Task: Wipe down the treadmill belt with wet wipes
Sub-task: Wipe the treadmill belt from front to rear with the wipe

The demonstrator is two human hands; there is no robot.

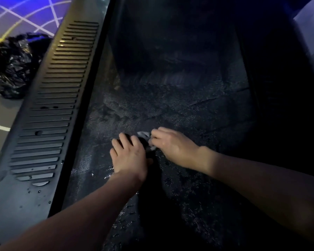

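The dark treadmill belt [179, 109] fills the middle of the view, with wet, glistening patches. My left hand [129, 154] lies over a dark pack [143, 142] on the belt, fingers on top and thumb at its near side. Just right of it, my right hand [172, 145] pinches a white wet wipe [143, 134] at the pack's top. Most of the pack is hidden under my hand and in shadow.
A grey ribbed side rail [51, 109] runs along the belt's left edge, with water drops near its front end. A crumpled black plastic bag [13, 66] lies on the floor left of the rail. The right side is in deep shadow.
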